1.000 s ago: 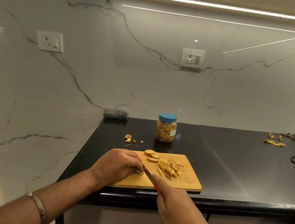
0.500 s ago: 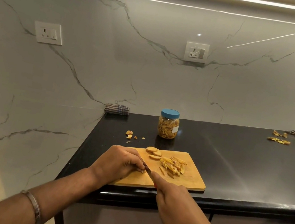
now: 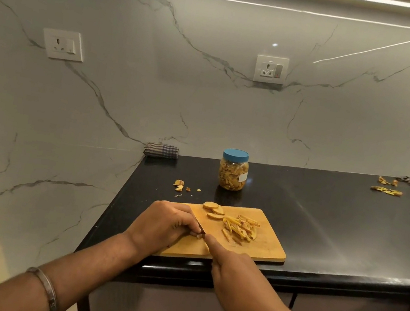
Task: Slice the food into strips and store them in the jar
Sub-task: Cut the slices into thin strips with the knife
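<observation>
Near the front left corner of the black worktop [image 3: 324, 216], seen from the head camera, a wooden cutting board [image 3: 267, 244] lies close to the front edge. The left hand [image 3: 162, 225] sits on the board's left part with its fingers [image 3: 190, 230] curled down over a small piece of food [image 3: 200, 235], pinning it in place. The right hand [image 3: 235, 274] reaches in from the front edge, wrapped around a knife [image 3: 200, 227] whose handle it hides; the forefinger lies along the top, and only a short dark length of blade shows beside the left fingertips. By my reading the slicing step is under way. A few round slices [image 3: 213, 209] wait at the board's far edge, and a heap of cut strips [image 3: 240, 228] lies mid-board. The next move likely calls for a steady downward cut with the left fingertips kept tucked clear.

Behind the board, toward the middle of the worktop, stands the jar [image 3: 232, 172], blue lid on, holding strips up to roughly three-quarters of its height; it would need opening before the heap goes in
</observation>
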